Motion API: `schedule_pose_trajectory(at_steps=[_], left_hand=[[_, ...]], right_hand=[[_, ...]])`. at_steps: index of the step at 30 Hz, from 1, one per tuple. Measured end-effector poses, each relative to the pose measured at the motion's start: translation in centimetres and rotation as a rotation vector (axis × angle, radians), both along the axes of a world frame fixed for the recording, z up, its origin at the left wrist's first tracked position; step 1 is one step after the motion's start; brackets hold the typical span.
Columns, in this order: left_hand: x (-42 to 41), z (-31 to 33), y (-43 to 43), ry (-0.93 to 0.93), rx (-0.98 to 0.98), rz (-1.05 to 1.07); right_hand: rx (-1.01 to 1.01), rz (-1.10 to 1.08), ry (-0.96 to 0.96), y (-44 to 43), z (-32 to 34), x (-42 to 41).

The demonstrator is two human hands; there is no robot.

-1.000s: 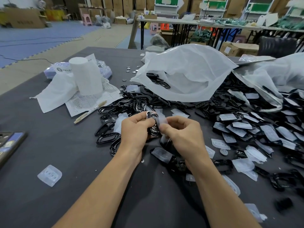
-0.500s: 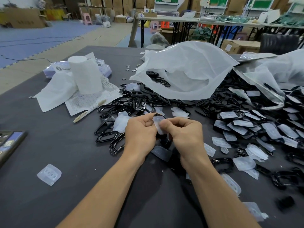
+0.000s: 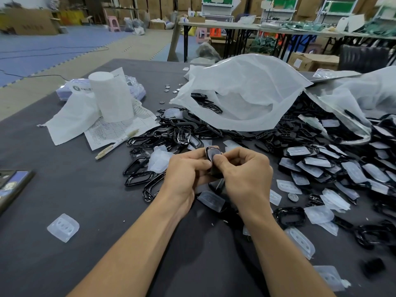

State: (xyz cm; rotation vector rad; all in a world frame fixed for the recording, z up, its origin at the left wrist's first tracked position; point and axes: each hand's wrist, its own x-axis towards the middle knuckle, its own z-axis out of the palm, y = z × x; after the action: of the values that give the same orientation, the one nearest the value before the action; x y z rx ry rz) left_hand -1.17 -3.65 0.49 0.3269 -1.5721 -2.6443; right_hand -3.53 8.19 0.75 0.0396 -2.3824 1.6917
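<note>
Both my hands meet over the middle of a dark grey table [image 3: 64,189]. Between them is a small black oval frame [image 3: 211,152] with a shiny rim. My left hand [image 3: 186,174] grips its left side with curled fingers. My right hand [image 3: 244,170] pinches it from the right, the thumb pressed on its face. A translucent pad seems to sit in the frame, mostly hidden by my thumb. Beyond my left hand lies a heap of black frames [image 3: 171,138], and to the right a heap of black parts with translucent pads [image 3: 334,163].
A large white plastic bag [image 3: 246,93] lies open behind the heaps. At the left stand a white roll [image 3: 111,97], a printed sheet and a pen [image 3: 116,144]. One loose translucent pad [image 3: 63,227] lies near left; a phone [image 3: 12,185] sits at the left edge.
The translucent pad that my right hand held against the frame has gone down into it. My right thumb now presses on the frame's face. Both hands stay close together.
</note>
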Motion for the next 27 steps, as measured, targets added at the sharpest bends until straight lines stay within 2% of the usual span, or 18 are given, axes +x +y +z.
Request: schedule_pose_trajectory(at_steps=[10, 15, 22, 27], left_hand=[[0.3, 0.2, 0.1, 0.02, -0.089, 0.036], [0.4, 0.6, 0.4, -0.006, -0.041, 0.097], [0.3, 0.7, 0.5, -0.025, -0.051, 0.13], [0.4, 0.4, 0.2, 0.008, -0.231, 0.17]], right_hand=[[0.039, -0.02, 0.039, 0.0, -0.2, 0.0], [0.055, -0.052, 0.061, -0.1, -0.4, -0.1], [-0.039, 0.086, -0.011, 0.5, -0.8, -0.5], [-0.093, 0.129, -0.034, 0.4, -1.1, -0.9]])
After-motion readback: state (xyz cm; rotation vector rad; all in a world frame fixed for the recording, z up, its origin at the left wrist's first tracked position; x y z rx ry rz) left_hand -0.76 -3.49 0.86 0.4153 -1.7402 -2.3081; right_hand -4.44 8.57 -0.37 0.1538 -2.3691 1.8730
